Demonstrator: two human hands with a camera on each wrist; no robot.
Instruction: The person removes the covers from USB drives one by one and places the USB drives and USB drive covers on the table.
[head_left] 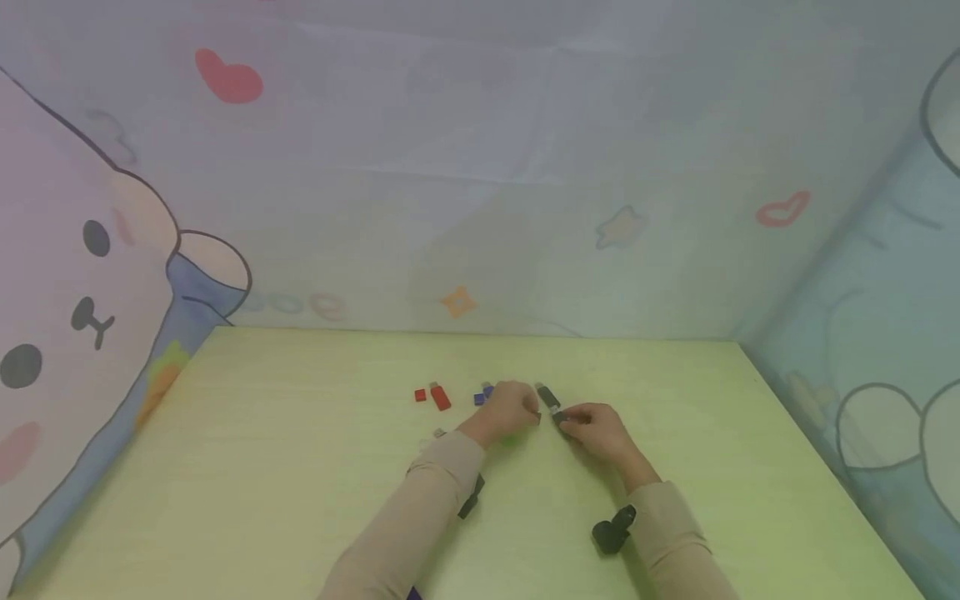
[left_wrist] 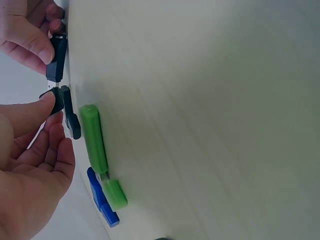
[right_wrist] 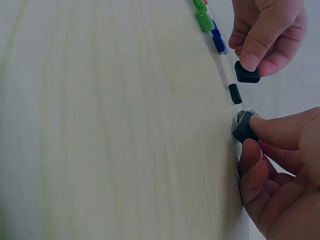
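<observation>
My left hand (head_left: 510,408) pinches a small black cap (right_wrist: 247,72) between thumb and fingers. Just right of it, my right hand (head_left: 598,429) grips a black USB stick (left_wrist: 57,57) whose metal connector is bare. Cap and stick are apart in the right wrist view. A second black USB stick (head_left: 549,395) lies on the table beyond the right hand. Near the left hand, the left wrist view shows a green USB stick (left_wrist: 94,137) beside its green cap (left_wrist: 116,194), and a blue USB stick (left_wrist: 96,187) with a blue cap (left_wrist: 111,216). The left hand partly hides these from the head view.
Farther left on the pale table (head_left: 285,467) lie a red USB stick (head_left: 440,397) and its separate red cap (head_left: 420,395). Another stick's metal end (head_left: 438,432) shows partly behind the left sleeve. A printed cloth wall (head_left: 480,208) rises along the table's back edge.
</observation>
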